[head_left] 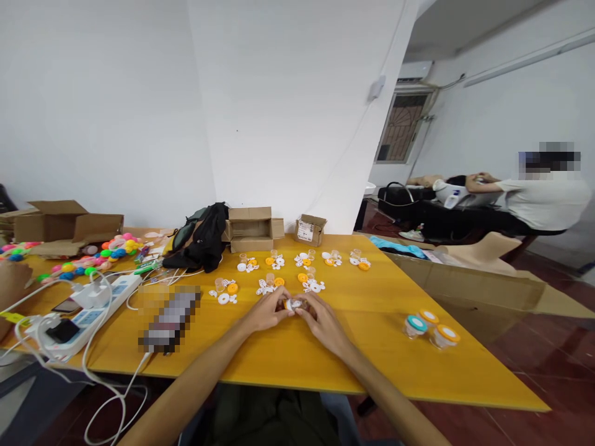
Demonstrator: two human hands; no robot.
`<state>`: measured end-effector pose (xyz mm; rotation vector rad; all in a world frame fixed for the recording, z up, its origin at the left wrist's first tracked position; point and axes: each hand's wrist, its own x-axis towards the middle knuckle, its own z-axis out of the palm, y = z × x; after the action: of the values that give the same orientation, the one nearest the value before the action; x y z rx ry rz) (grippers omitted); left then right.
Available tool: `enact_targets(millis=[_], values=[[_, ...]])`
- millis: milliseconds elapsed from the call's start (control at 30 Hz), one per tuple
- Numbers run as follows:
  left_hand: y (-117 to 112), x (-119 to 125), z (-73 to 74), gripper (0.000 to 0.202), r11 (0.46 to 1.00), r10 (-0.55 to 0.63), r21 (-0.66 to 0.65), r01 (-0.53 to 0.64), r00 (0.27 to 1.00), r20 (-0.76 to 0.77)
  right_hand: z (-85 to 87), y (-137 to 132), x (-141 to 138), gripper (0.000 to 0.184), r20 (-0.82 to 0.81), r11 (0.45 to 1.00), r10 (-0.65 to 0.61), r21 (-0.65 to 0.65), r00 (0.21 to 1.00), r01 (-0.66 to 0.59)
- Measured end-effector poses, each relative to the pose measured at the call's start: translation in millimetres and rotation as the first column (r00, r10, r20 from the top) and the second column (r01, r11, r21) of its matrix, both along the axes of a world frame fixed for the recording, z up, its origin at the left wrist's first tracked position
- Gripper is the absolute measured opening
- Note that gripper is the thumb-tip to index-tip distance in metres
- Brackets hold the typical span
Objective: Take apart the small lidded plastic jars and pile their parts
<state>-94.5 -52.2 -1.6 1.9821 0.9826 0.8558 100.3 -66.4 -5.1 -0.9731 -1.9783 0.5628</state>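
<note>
Above the table's middle, my left hand (268, 311) and my right hand (321, 321) meet with curled fingers. Both grip a small white and orange jar part (292, 304), largely covered by the fingertips, so its exact shape is unclear. Just beyond them lie groups of loose pieces: clear plastic cups (219, 284), orange ring lids (279, 282) and white discs (224, 298), with smaller white pieces among them. Toward the right stand three closed clear jars, one with a teal lid (416, 323) and two with orange lids (448, 333).
Left of my arms lie a blurred phone-like device (170, 319) on a cable and a white power strip (100, 313). Behind are a black bag (204, 238), open cardboard boxes (251, 229) and colourful balls (114, 248). Another person (543, 198) sits at far right; someone's hand (13, 285) shows at left.
</note>
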Motion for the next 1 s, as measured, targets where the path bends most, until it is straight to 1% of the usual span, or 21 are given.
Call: enact_targets(millis=[100,233,333,433,533,600,667,733,867,1000], values=[[-1,0,2.2,0.024,0.999,0.012,-0.033,-0.012,1.000,-0.001,2.5,-3,0,0.022,0.012,0.999,-0.055,-0.003,0.998,0.055],[-2,1,2.7,0.022,0.999,0.009,-0.049,-0.008,1.000,0.009,6.4,-7,6,0.024,0.030,0.989,-0.148,0.012,0.989,0.148],[-2,2,1.7,0.022,0.998,0.027,-0.062,-0.027,1.000,0.001,8.2,-8,15,0.024,0.035,0.979,-0.203,0.035,0.979,0.202],[-2,2,2.1,0.023,0.996,0.057,-0.061,-0.058,0.998,-0.030,8.0,-7,28,0.023,0.061,0.957,-0.287,0.051,0.956,0.284],[-3,2,3.5,0.022,0.998,0.051,-0.043,-0.052,0.998,-0.038,6.5,-3,41,0.021,0.144,0.912,-0.410,0.073,0.901,0.404],[-2,2,4.1,0.022,0.999,0.036,-0.037,-0.037,0.999,-0.027,5.3,0,48,0.017,0.245,0.877,-0.478,0.080,0.843,0.474],[-2,2,3.7,0.022,0.999,0.025,-0.034,-0.025,1.000,-0.012,4.5,2,53,0.015,0.357,0.847,-0.517,0.084,0.778,0.525],[-1,2,2.4,0.023,0.999,0.021,-0.031,-0.021,1.000,-0.003,3.9,4,55,0.014,0.433,0.828,-0.535,0.098,0.725,0.552],[0,1,-1.1,0.023,0.999,0.019,-0.036,-0.019,1.000,0.000,2.9,9,61,0.014,0.481,0.799,-0.567,0.124,0.669,0.588],[1,0,-3.3,0.024,0.998,0.011,-0.064,-0.011,1.000,0.008,3.0,27,71,0.014,0.491,0.752,-0.611,0.115,0.621,0.649]])
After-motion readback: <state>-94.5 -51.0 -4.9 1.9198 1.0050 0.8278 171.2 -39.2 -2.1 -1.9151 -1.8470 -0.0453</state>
